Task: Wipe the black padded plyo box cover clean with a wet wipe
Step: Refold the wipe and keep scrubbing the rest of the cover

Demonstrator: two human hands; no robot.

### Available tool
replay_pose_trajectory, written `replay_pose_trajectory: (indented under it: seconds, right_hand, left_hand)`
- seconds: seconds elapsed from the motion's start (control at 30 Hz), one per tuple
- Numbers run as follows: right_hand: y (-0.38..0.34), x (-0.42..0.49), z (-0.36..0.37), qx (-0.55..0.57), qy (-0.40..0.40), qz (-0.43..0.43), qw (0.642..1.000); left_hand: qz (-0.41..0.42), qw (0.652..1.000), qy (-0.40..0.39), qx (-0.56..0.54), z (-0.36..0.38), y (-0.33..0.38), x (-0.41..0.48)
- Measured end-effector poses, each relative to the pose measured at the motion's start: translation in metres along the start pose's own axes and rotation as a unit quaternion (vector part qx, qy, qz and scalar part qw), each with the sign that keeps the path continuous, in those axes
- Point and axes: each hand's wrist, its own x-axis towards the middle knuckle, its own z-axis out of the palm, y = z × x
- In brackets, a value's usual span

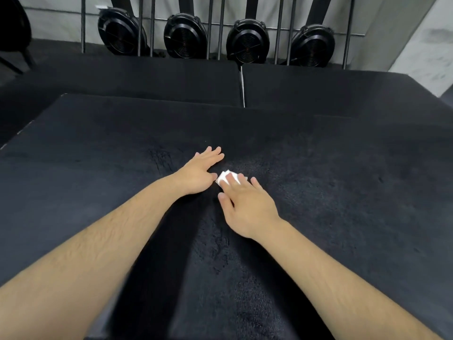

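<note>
The black padded plyo box cover (331, 192) fills most of the view, its top wide and dark with faint scuff marks. A small folded white wet wipe (224, 177) lies on it near the middle. My right hand (247, 207) presses the wipe down with straight fingers, the fingertips covering its right part. Just to the left, my left hand (198, 173) rests flat on the cover with fingers extended, its thumb close to the wipe.
More black padded boxes (147, 77) stand behind, with a metal bar (242, 87) in the gap between two of them. Several black fan housings (185, 36) hang on upright rails along the back wall. A dark chair (14, 33) is at the far left.
</note>
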Motion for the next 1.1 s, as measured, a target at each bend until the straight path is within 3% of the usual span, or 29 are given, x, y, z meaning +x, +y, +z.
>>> replay_pose_trajectory:
  seconds: [0.17,0.3,0.47,0.6,0.73,0.87,1.0,1.1]
  right_hand:
    - [0.033,0.009,-0.013,0.009,-0.006,0.088,0.996]
    - [0.008,-0.015,0.001,-0.003,-0.007,0.054,0.999]
    - [0.021,0.001,-0.006,0.007,-0.030,0.077,0.997]
    - [-0.001,-0.008,0.004,-0.017,-0.029,0.012,0.999]
    - [0.005,0.018,-0.003,0.014,-0.055,0.038,0.998]
    - [-0.024,-0.012,0.009,0.002,-0.031,-0.024,0.999]
    - [0.004,0.008,-0.002,0.036,-0.053,0.025,0.998]
    - [-0.013,-0.008,-0.001,0.022,-0.035,0.037,0.998]
  left_hand:
    - [0.012,0.996,0.021,0.087,0.009,0.011,-0.022]
    - [-0.010,0.996,0.000,0.089,0.009,0.019,-0.034]
    - [0.002,0.996,0.013,0.087,0.014,0.015,-0.030]
    - [0.005,0.997,0.013,0.077,0.016,0.010,-0.027]
    - [0.005,0.999,-0.001,0.036,0.014,0.007,-0.023]
    - [0.011,1.000,-0.003,0.021,0.015,0.003,-0.023]
    - [0.008,1.000,-0.001,0.011,0.014,0.004,-0.024]
    - [-0.005,1.000,0.000,0.008,0.013,0.006,-0.032]
